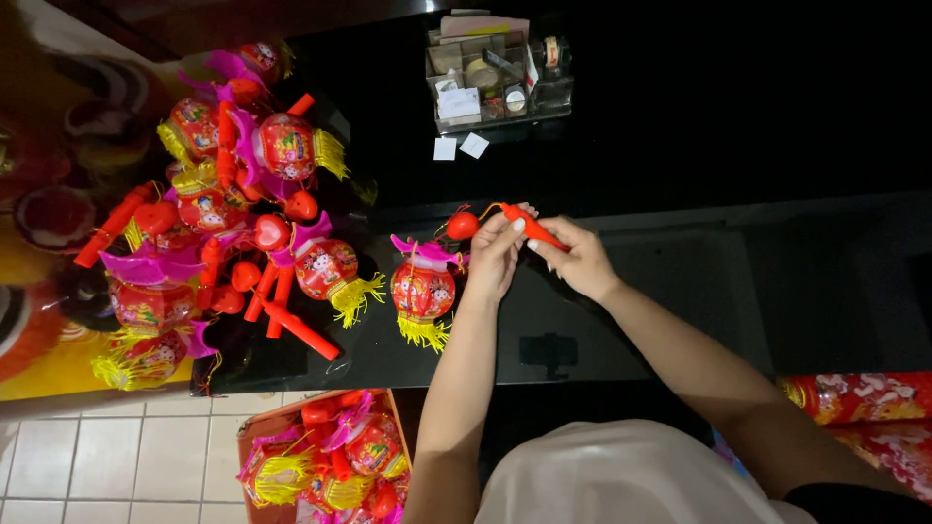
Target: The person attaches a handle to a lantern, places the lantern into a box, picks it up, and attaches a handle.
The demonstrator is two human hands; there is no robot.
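A small red toy lantern (pixel 423 289) with a pink top and yellow tassel fringe lies on the black glossy table (pixel 680 281). A red heart-shaped bulb (pixel 462 225) hangs on a thin cord beside it. My left hand (pixel 495 254) pinches the cord end near the tip of an orange-red stick handle (pixel 532 229). My right hand (pixel 580 257) grips that handle from the right. Both hands meet just right of the lantern.
A heap of similar lanterns with red handles (pixel 228 223) covers the table's left part. A cardboard box (pixel 335 456) with more lanterns stands on the tiled floor below. A clear organiser tray (pixel 497 82) with small items sits at the back. Red printed packaging (pixel 864 408) lies at the right.
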